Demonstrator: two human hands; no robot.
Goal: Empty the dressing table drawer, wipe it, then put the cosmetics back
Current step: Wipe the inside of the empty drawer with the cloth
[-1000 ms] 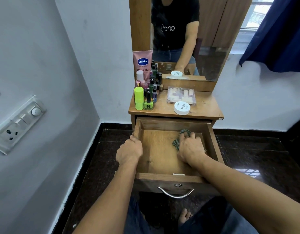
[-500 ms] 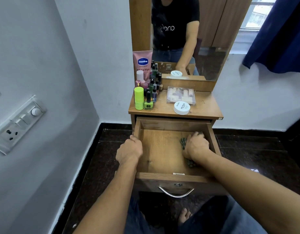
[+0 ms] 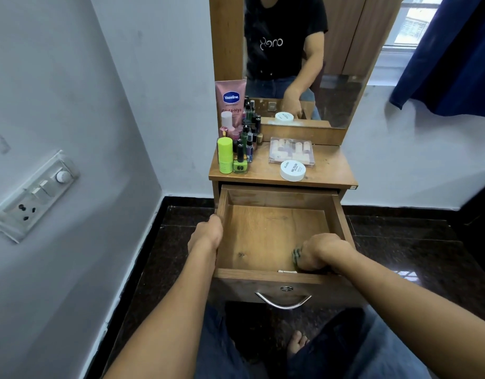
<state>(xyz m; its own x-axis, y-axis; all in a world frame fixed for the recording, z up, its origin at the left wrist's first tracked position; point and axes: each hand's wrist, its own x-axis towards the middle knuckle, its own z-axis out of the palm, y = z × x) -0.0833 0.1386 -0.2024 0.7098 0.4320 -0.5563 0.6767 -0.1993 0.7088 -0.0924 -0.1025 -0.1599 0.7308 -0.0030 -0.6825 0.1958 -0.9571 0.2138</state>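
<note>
Head view: your left hand [image 3: 207, 235] grips the top edge of the left wall of the drawer [image 3: 263, 236], which stands pulled well out from the dressing table [image 3: 331, 170]. Your right hand [image 3: 322, 251] is down in the drawer's near right corner, fingers curled round a bunched dark green cloth [image 3: 296, 255] and pressing it to the wooden floor. Only a small fold of the cloth shows at the left of your knuckles. A small white stick [image 3: 286, 271] lies on the drawer floor against the front wall, just left of that hand.

The cosmetics are all up on the tabletop. At the back left the pink Vaseline tube [image 3: 230, 101] stands upright against the mirror [image 3: 345, 64], with a tight cluster of small bottles in front of it. At the front of that cluster stand 1 lime-green stick [image 3: 225, 155] and 1 green nail polish bottle [image 3: 240, 165], side by side. To the right a clear case [image 3: 292, 152] lies flat, and the white jar [image 3: 292, 170] sits just in front of it, overlapping its near edge. A curved metal handle [image 3: 283, 301] hangs on the drawer front, and a switch plate [image 3: 33, 195] is on the wall at your left.
</note>
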